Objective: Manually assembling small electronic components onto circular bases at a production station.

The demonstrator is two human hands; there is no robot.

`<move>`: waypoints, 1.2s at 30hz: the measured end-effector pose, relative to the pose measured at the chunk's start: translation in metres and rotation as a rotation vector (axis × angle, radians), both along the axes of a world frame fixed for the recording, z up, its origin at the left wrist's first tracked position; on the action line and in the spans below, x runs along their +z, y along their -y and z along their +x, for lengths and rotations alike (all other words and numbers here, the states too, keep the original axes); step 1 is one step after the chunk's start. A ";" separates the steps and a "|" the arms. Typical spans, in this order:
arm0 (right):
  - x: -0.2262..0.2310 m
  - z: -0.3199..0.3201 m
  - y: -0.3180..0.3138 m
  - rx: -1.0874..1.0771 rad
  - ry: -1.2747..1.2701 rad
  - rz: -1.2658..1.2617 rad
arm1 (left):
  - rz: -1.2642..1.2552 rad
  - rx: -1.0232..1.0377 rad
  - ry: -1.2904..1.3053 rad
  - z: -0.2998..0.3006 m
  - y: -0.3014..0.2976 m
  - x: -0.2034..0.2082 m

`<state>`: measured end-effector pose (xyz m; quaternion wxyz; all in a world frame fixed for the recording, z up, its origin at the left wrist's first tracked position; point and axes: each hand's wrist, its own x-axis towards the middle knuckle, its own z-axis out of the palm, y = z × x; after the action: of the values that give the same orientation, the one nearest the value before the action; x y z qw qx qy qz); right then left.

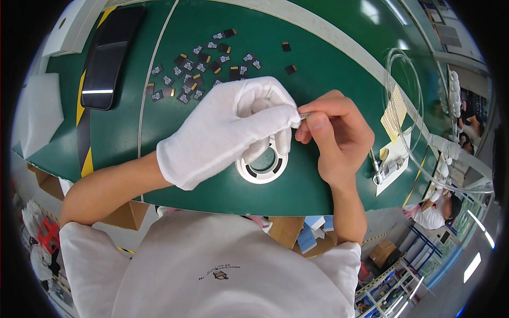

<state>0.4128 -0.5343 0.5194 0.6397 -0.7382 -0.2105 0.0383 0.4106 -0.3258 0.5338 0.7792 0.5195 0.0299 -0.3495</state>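
Both hands meet above the green table, pinching opposite ends of a small, thin, speckled flat piece (305,115). My left hand (238,122) wears a white glove, its thumb and fingertips closed at the piece's left end. On the other end, the thumb and index finger of my bare right hand (339,130) are closed. Most of the piece is hidden by fingers, so its kind is unclear. Below my gloved fingers a white ring (246,173) with dark slots lies flat, partly covered by the glove. Many small black memory cards (201,67) are scattered beyond my left hand, some with gold contacts showing.
A black phone-like slab (108,58) lies at left beside striped tape, with white foam (42,111) farther left. Right of my right hand are a yellow label sheet (393,114), a metal tool (377,168) and coiled clear tubing (389,69). Cardboard boxes (286,230) stand below the near edge.
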 end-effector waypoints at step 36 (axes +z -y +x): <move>0.010 0.014 0.012 0.103 -0.835 0.694 | 0.083 -0.012 0.027 0.000 0.000 0.005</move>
<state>0.4265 -0.5460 0.5296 0.8723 -0.3945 0.0254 0.2878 0.4102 -0.3255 0.5390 0.7551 0.5563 0.0306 -0.3457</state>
